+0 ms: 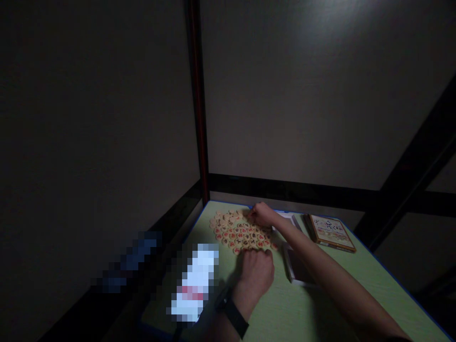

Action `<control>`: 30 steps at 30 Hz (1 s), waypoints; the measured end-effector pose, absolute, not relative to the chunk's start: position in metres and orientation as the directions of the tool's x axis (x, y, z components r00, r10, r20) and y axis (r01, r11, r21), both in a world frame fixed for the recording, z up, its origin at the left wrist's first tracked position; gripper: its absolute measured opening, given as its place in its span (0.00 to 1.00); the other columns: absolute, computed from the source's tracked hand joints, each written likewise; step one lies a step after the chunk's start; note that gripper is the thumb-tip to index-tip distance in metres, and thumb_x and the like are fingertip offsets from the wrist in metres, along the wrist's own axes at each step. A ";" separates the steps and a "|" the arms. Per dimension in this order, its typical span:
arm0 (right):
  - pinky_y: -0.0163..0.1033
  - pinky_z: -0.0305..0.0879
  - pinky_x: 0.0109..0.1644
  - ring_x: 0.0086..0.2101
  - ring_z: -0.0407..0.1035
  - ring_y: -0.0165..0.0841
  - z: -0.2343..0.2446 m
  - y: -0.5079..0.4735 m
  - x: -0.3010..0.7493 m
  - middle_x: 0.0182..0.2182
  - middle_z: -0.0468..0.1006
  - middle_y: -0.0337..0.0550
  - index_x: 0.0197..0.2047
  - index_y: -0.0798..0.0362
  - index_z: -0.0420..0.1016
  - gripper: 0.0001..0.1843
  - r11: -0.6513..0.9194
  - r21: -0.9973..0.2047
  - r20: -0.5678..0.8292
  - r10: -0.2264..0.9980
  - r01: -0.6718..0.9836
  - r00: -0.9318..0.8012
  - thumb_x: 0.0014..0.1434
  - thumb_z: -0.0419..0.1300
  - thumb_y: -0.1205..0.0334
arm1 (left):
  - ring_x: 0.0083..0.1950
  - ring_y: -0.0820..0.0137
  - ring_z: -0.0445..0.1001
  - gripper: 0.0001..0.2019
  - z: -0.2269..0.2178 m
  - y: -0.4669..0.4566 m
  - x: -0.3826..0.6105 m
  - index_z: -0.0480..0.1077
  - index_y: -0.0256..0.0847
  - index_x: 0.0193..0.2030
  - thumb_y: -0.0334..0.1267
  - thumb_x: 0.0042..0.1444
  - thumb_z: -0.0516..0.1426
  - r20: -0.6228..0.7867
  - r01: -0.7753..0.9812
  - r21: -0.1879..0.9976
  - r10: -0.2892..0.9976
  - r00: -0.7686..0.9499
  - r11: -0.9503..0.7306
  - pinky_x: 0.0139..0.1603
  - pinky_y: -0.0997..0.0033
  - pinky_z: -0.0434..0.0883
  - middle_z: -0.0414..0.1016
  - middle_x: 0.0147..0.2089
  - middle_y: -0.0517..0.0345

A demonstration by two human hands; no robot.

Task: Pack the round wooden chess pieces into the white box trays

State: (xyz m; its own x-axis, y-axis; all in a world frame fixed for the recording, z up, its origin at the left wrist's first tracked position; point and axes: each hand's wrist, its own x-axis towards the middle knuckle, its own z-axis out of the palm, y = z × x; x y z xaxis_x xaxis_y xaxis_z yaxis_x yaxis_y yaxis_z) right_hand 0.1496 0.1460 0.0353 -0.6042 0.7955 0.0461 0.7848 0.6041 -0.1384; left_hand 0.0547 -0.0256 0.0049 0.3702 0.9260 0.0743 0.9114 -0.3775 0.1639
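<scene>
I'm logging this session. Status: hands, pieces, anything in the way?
Left hand at near edge of round pieces, right hand at far edge; grips unclear. Pieces clustered on green table, many with characters showing. Right forearm hides part of white-edged tray.

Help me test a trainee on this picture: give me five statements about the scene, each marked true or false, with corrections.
1. The right hand is farther from the camera than the left hand. True.
2. The xiangqi pieces bear red characters only. False: some characters are black.
3. The left hand is at the near side of the pieces. True.
4. The printed box lies left of the pieces. False: the printed box lies to their right, past the right forearm.
5. The table has a red edge. False: the green table has a blue edge.
</scene>
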 end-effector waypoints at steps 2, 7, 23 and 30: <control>0.31 0.62 0.38 0.35 0.75 0.35 0.039 0.149 0.152 0.34 0.84 0.48 0.37 0.57 0.84 0.14 0.553 -0.090 0.052 0.833 0.828 -0.550 0.51 0.58 0.70 | 0.45 0.56 0.78 0.13 0.004 -0.026 0.055 0.72 0.32 0.46 0.29 0.61 0.48 0.081 0.912 0.160 0.926 0.369 -0.377 0.45 0.56 0.72 0.78 0.40 0.41; 0.33 0.64 0.39 0.40 0.77 0.39 0.036 0.143 0.146 0.40 0.83 0.51 0.42 0.51 0.83 0.15 0.483 -0.019 0.007 0.875 0.875 -0.483 0.54 0.57 0.67 | 0.46 0.56 0.78 0.13 0.004 -0.026 0.055 0.72 0.32 0.46 0.29 0.61 0.48 0.069 0.916 0.154 0.929 0.363 -0.369 0.46 0.56 0.72 0.78 0.40 0.41; 0.35 0.66 0.39 0.42 0.77 0.42 0.038 0.140 0.129 0.41 0.82 0.55 0.41 0.54 0.82 0.15 0.479 0.007 -0.038 0.878 0.878 -0.478 0.52 0.59 0.69 | 0.46 0.57 0.77 0.14 -0.002 -0.024 0.056 0.71 0.32 0.47 0.30 0.62 0.47 0.095 0.914 0.141 0.924 0.370 -0.381 0.46 0.59 0.70 0.78 0.40 0.40; 0.31 0.64 0.39 0.35 0.76 0.34 0.035 0.135 0.144 0.34 0.84 0.44 0.37 0.54 0.84 0.14 0.587 -0.064 -0.035 0.807 0.807 -0.589 0.51 0.58 0.72 | 0.46 0.58 0.77 0.13 0.004 -0.026 0.056 0.72 0.32 0.46 0.29 0.61 0.48 0.080 0.915 0.141 0.926 0.370 -0.378 0.47 0.58 0.71 0.78 0.40 0.41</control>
State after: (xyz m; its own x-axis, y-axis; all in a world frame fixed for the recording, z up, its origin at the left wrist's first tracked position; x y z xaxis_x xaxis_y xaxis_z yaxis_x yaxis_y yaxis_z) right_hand 0.1437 0.1354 0.0349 -0.5893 0.8072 -0.0347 0.8073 0.5866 -0.0639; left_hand 0.0560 -0.0256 0.0042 0.3699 0.9256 0.0801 0.9151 -0.3779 0.1405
